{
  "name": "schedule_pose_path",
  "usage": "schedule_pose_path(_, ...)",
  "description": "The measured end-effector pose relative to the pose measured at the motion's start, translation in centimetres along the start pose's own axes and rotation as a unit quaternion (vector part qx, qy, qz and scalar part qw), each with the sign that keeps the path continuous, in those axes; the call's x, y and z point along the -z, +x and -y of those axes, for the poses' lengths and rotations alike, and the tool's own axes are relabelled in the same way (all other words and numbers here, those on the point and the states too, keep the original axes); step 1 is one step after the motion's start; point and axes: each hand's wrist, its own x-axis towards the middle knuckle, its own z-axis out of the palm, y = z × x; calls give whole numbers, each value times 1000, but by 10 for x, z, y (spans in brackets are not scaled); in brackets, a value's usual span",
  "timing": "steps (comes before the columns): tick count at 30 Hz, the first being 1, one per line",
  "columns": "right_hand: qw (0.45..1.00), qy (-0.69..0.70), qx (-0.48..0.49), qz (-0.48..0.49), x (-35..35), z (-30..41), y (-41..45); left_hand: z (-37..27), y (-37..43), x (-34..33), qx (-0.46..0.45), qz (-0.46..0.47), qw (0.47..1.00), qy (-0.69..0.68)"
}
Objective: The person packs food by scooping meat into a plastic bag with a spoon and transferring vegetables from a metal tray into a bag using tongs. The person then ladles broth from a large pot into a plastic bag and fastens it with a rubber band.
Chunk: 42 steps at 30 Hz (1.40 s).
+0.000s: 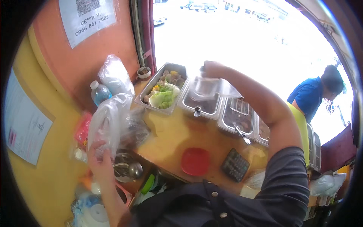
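My left hand [100, 159] grips the lower part of a translucent white plastic bag [109, 122] at the counter's left end. Beyond the counter's far edge, my right hand [214, 69] is closed on a blurred clear plastic lid [208, 88], tilted above a metal food pan [181, 104]. A metal spoon [197, 111] sticks out at that pan's near edge. To its left, an uncovered steel pan [139, 99] holds lettuce [164, 98] and pieces of cooked food [173, 78]. Another pan with a clear lid [238, 115] and a spoon [242, 134] stands on the right.
On the counter [167, 127] lie a red plastic dish [195, 161] and a black calculator [235, 165]. A bottle [100, 92] and a filled plastic bag [116, 73] stand by the orange wall. A metal bowl with utensils [124, 167] sits lower left. A person in blue [306, 95] is outside.
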Motion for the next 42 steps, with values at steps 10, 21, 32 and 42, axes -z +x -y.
schedule_pose_path(10, 978, 94, -179, 51, -50, -30, -72, -12, 59, -36, -45, 45, 998, 15)
schedule_pose_path(21, 919, 334, -132, -164, 53, -22, -57, -9, 115, -78, -53, 84, 995, 31)
schedule_pose_path(32, 650, 752, -102, -51, 30, 10, -24, 0, 146, -133, -100, 109, 988, -32)
schedule_pose_path(42, 976, 218, -20, 7, 5, 60, -22, -2, 179, -140, -98, 146, 984, -17)
